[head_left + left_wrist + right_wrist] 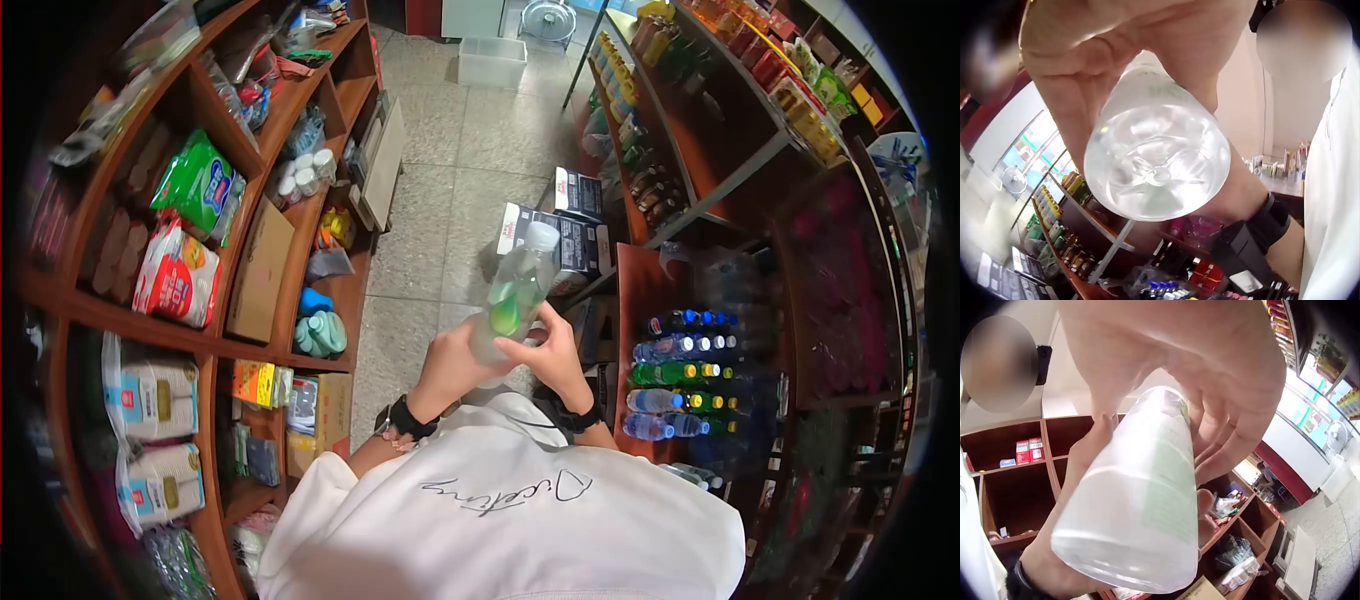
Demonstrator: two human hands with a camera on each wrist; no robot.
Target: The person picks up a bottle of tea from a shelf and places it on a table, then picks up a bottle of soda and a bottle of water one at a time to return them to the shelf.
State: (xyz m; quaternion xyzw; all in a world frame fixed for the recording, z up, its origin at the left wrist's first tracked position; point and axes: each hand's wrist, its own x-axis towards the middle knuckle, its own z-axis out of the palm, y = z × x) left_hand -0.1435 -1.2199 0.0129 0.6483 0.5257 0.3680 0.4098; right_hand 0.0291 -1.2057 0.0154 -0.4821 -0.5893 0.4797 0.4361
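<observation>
Both hands hold a clear plastic bottle point(522, 275) with a whitish cap and a green leaf-like mark, tilted in front of the chest in the head view. My left hand point(450, 362) grips its left side low down. On the other side my right hand point(552, 358) curls round it, thumb across the front. The left wrist view looks at the round bottle base point(1157, 169), with fingers around the body above. In the right wrist view, pale green print shows along the bottle's side point(1132, 494), and the bottle looks filled with a clear or cloudy liquid.
To the left stand wooden shelves point(205, 345) with packaged goods. Rows of drink bottles point(680, 375) stand on a low shelf at right. Dark printed boxes point(575, 245) sit on the tiled floor point(420, 200) ahead, and a clear bin point(492, 62) lies farther off.
</observation>
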